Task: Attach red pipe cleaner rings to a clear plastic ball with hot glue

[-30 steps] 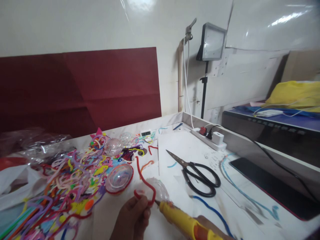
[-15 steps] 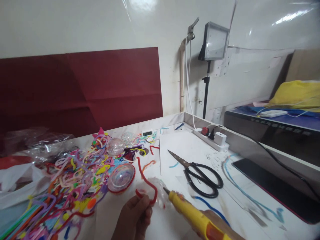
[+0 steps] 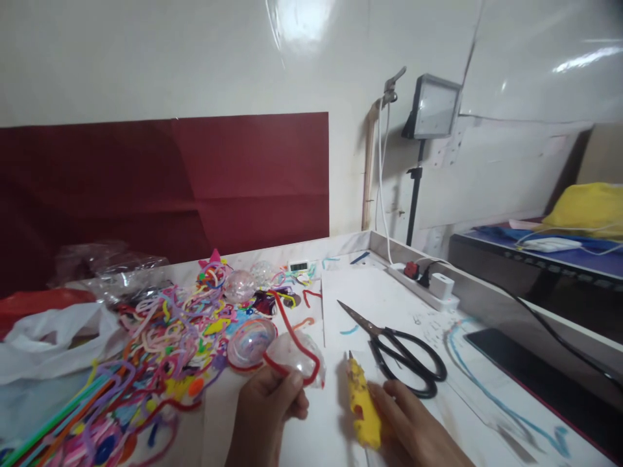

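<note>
Red fuzzy strip [image 3: 291, 332] is what I have in my left grip [image 3: 286, 391], thumb and fingers pressed together so that it is pinched at the near rim of a clear plastic dome [image 3: 300, 363]. From my thumb one short end goes off to the left along that rim; the rest bends round at the right and runs back across the dome, its loose end reaching past the far edge.

My right grip [image 3: 389, 415] is closed on a yellow glue gun [image 3: 363, 408], fingers against its side — part of the hold is hidden from me. The dark nozzle points away from me, well apart from the strip and the dome.

Just beyond that grip lie black-handled scissors [image 3: 374, 329], blades pointing away and to the left over a white sheet [image 3: 365, 288], near a short blue piece [image 3: 349, 331]. Just left of my dome sits a second clear dome [image 3: 250, 344], edged in red, with an orange strip [image 3: 305, 322] a little behind the pair.

Farther left, a tangled heap of coloured strips [image 3: 168, 350] covers much of the tabletop [image 3: 311, 434], next to a white plastic bag [image 3: 68, 334]. Out to the right are a black phone [image 3: 540, 383], a long light-blue strip [image 3: 501, 397] and, at the raised edge, a power strip [image 3: 445, 301]. Behind everything — a dark red panel [image 3: 263, 172] against the wall and a lamp [image 3: 438, 107] on a stand.
</note>
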Demonstrator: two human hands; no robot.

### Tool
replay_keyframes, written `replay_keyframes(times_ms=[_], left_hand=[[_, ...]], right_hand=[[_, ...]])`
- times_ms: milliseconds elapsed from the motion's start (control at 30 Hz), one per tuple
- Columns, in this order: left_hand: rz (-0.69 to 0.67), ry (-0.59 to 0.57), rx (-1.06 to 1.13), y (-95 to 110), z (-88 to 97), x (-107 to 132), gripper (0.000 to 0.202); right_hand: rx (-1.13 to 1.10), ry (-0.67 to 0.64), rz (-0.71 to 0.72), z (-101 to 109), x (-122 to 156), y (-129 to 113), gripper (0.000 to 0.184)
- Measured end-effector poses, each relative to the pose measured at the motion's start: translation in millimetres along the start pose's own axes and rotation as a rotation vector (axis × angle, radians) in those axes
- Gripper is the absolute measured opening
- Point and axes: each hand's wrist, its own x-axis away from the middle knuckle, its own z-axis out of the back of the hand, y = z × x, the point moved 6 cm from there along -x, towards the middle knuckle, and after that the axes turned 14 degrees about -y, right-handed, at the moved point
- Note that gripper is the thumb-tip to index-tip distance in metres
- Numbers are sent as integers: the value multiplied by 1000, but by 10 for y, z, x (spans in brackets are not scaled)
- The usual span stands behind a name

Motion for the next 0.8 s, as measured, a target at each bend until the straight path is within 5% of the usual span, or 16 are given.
replay_keyframes(times_ms=[133,233,433,600,800], left_hand=[[-42,47,-40,5,36,-19,24],[-41,60,-91,-7,39,-26,26],[-71,41,-169,-26,18,-14,23],[-77,3,-198,-4,-21,6,18],[-58,-3,-186,21,-53,23,17]], right_hand=[[190,8,81,-52,-40,46,51],[250,49,103,133,-83,-62,37],[-312,20,102,607,-371,-544,15],[-604,-29,49,586,-647,-653,14],[-676,-35,32,536,-723,-620,23]])
